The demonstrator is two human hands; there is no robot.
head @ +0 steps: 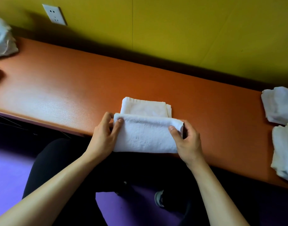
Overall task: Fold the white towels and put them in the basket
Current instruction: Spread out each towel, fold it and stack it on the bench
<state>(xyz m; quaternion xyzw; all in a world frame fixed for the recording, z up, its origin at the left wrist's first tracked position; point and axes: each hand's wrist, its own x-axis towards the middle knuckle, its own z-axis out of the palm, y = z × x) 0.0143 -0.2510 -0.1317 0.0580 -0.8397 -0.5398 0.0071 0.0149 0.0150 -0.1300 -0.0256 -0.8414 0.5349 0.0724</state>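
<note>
Crosswise, folded towel (146, 134), both hands gripping

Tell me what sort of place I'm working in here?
Probably an indoor workroom or laundry station: a long orange counter against a yellow wall with a socket, and stacked white towels.

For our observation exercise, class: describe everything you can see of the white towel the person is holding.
The towel is white, fluffy terry cloth, partly folded. Its near part is doubled over into a thick band, and a flatter part lies beyond it on the orange table. It sits at the table's near edge. The left hand pinches its left end and the right hand grips its right end.
</note>
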